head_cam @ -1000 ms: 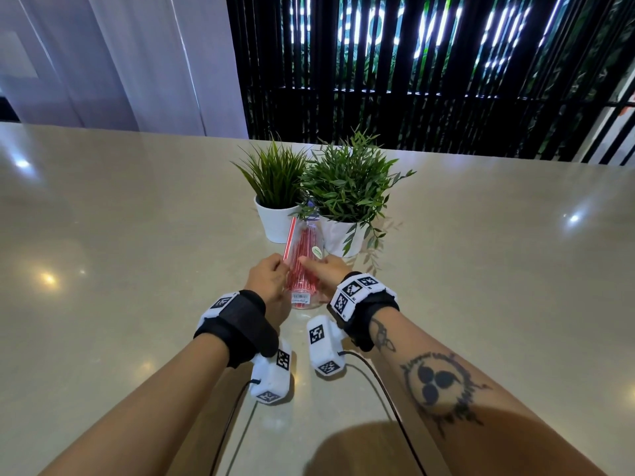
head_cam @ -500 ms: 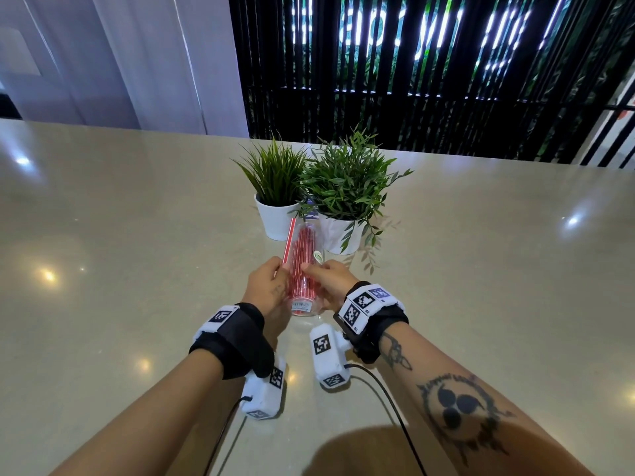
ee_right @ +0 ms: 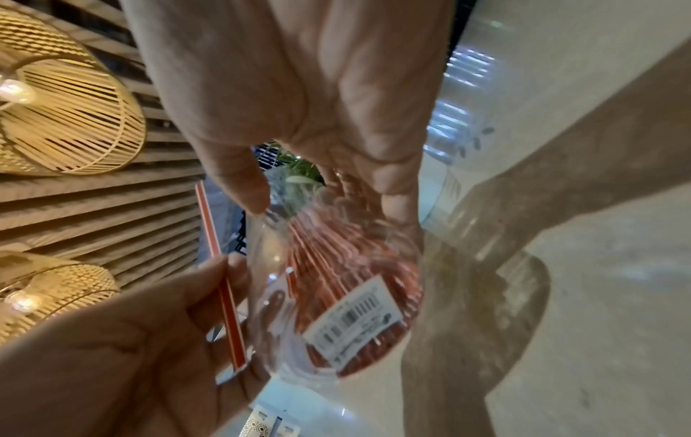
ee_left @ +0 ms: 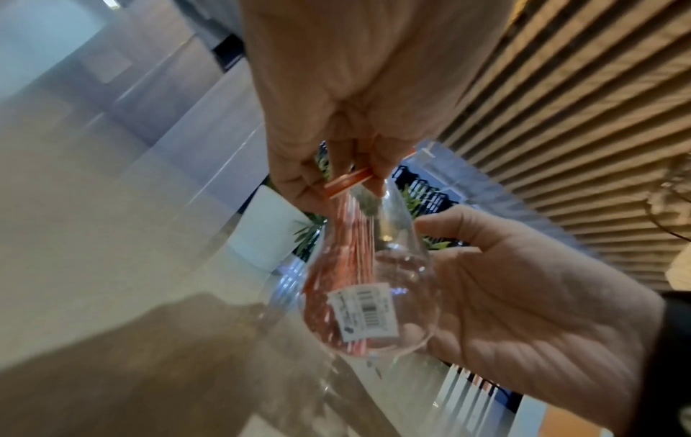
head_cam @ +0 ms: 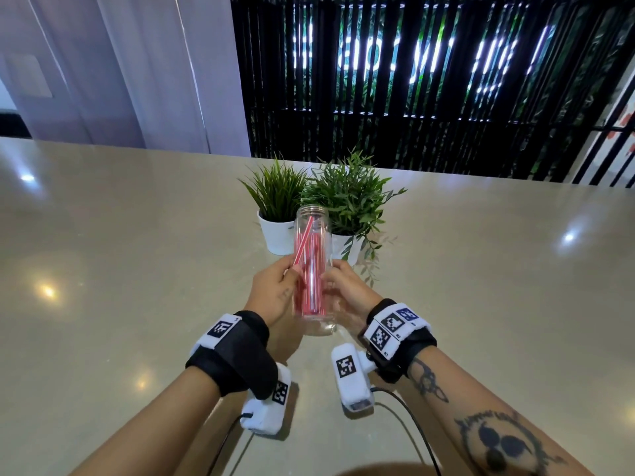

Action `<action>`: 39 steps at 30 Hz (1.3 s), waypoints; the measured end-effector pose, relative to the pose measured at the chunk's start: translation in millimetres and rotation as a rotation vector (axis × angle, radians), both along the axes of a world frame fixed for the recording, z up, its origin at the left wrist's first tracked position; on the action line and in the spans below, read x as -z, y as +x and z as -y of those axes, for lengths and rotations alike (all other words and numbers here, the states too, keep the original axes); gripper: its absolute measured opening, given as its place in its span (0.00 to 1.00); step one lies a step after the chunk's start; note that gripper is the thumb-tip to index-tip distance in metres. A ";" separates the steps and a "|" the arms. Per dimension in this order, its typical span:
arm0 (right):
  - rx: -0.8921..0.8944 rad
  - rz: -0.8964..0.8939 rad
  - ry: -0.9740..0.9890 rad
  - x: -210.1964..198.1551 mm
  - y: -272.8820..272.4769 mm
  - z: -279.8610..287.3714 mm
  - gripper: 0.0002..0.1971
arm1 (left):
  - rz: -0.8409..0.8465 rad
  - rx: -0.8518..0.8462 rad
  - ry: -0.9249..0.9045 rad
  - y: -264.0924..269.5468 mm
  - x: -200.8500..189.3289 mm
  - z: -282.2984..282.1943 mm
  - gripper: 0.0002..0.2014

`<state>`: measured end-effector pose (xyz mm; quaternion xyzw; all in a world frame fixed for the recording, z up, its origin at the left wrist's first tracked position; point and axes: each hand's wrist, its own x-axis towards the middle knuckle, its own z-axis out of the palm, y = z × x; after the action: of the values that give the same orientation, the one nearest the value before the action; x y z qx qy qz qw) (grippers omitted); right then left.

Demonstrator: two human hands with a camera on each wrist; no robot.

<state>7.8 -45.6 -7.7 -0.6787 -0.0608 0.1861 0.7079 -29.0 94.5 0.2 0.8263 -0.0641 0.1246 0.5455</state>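
Beige polished stone makes up the tabletop (head_cam: pixel 137 269), which runs wide to the left and right of the hands. Its far edge meets a pale curtain (head_cam: pixel 120 63) and a black slatted screen (head_cam: pixel 412 80).

Over the middle of the table the right hand (head_cam: pixel 347 290) grasps a clear bottle (head_cam: pixel 326 235), with thumb and fingers wrapped round its lower half. The bottle is off the surface and tipped, its base towards the person and its open, threaded mouth pointing away and up. No cap sits on it. Inside is a bundle of red-and-white striped straws (head_cam: pixel 311 280), packed against the left wall and reaching from the base to about the shoulder. A white barcode label (ee_left: pixel 364 310) is stuck on the underside of the base.

The left hand (head_cam: pixel 271 297) pinches a single striped straw (head_cam: pixel 301 243) between thumb and fingertips. From the right wrist this straw lies outside the glass, along the bottle's left side. From the head its upper end slants up to just below the rim. Whether it touches the wall cannot be told.

Just behind the bottle stand two white pots. One holds a grassy plant (head_cam: pixel 275 190), the other a leafy plant (head_cam: pixel 350 197), and the leaves come near the bottle's mouth. Room is tight on that far side and broad along both flanks. Woven lampshades (ee_right: pixel 67 118) hang overhead.
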 end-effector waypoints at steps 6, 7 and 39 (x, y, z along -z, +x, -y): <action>0.035 0.127 -0.027 -16.0 -2.3 12.2 0.21 | 0.090 0.047 0.024 -9.4 -26.9 21.9 0.16; 0.034 0.159 -0.031 -20.8 -2.7 15.0 0.25 | 0.129 0.054 0.025 -11.6 -31.0 26.0 0.16; 0.237 0.362 0.064 -41.4 -29.8 142.2 0.33 | 0.481 0.179 -0.347 16.2 -141.8 145.2 0.03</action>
<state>-21.9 -187.8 33.7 -0.6807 -0.1126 -0.0256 0.7234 -12.7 -50.7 142.1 0.6588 -0.2417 0.2770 0.6563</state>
